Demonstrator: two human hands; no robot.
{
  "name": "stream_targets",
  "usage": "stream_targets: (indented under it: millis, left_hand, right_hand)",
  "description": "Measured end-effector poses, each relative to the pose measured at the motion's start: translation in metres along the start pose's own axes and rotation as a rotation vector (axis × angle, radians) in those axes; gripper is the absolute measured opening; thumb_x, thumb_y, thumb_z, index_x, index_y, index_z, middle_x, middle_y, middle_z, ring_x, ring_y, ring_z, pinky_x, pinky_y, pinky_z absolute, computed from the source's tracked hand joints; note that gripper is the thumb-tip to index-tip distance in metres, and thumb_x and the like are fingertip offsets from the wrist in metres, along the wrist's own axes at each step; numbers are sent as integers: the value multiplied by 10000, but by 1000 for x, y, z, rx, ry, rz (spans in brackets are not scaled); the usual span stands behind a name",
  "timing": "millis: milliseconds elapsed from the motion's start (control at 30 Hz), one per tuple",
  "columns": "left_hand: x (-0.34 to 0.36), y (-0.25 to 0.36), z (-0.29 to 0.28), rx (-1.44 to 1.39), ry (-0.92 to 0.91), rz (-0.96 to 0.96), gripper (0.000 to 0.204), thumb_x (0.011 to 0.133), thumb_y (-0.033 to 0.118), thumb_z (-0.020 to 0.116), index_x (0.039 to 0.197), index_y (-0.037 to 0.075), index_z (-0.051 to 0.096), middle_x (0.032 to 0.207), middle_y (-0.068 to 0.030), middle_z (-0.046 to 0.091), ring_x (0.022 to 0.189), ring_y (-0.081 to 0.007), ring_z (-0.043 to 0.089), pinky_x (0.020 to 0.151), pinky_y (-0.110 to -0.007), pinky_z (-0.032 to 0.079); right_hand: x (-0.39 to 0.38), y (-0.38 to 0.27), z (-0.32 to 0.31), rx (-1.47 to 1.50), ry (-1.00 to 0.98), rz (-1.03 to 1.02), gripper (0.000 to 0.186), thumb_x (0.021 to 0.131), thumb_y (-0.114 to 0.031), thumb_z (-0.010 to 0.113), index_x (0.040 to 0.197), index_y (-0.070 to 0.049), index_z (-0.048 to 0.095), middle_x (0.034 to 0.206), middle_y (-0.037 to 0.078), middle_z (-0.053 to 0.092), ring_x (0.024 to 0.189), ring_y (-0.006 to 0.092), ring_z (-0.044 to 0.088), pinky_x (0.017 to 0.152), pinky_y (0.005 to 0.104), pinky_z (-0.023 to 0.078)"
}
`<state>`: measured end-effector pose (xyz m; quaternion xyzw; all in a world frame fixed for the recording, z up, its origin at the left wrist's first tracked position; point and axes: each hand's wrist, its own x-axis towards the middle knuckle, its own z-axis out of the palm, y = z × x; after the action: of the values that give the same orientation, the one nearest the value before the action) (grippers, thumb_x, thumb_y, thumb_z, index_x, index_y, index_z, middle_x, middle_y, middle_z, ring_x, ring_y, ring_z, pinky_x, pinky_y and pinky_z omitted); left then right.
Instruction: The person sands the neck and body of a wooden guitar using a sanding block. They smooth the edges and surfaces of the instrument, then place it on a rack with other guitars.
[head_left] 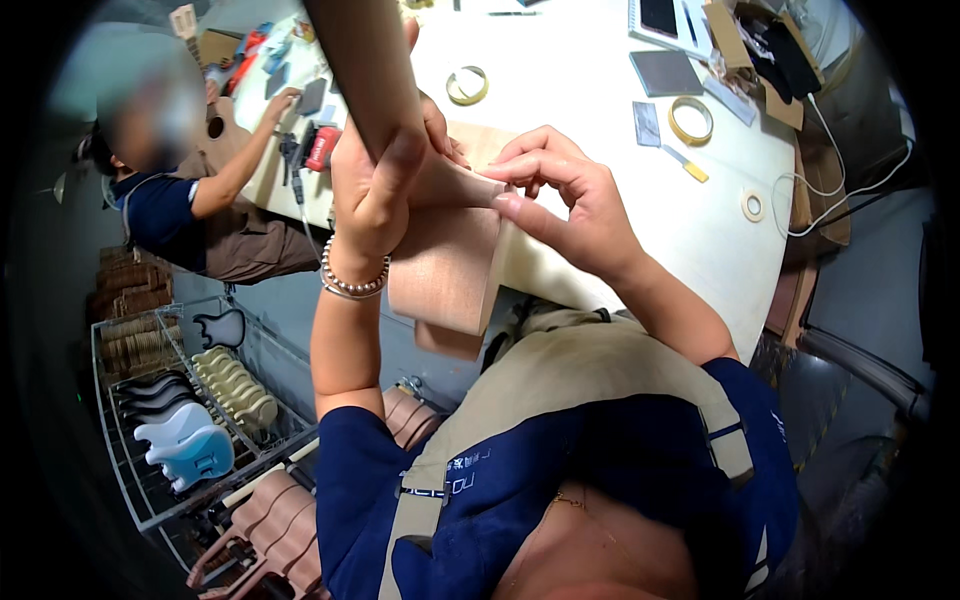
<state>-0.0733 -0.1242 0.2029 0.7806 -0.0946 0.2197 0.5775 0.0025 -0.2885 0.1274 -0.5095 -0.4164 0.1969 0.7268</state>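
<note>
An unpainted wooden guitar stands upright against the bench edge in front of me, its pale curved side facing me. Its neck rises toward the upper left. My left hand is closed around the base of the neck, thumb toward me, with a beaded bracelet at the wrist. From the right, my right hand pinches the edge of the guitar near the neck joint, thumb below and fingers above. Whether a small piece lies between those fingertips is hidden. Part of the wooden top shows behind my hands.
Tape rolls and a yellow-handled blade lie on the white bench. A red power tool is at left. Another person works across the bench's left side. A metal rack holds guitar bodies lower left.
</note>
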Motion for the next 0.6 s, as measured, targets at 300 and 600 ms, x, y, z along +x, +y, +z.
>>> stream_targets:
  millis: [300,600]
  left_hand:
    - [-67,5,23,-15,295,111,837,819,607,543,1339,-13,330,794,-59,541,784,-183,583,963,-495,420]
    - [-107,7,40,12,412,167,820,807,611,549,1319,2,355,857,-71,576,849,-202,601,1067,-542,271]
  right_hand:
    - [-27,-18,16,-176,-83,-151,149,799,-76,646,929,-19,691,942,56,599,809,128,558,684,237,446]
    - [-53,-15,41,-354,-2,-239,195,713,-97,691,882,-13,642,850,76,588,851,234,545,783,323,456]
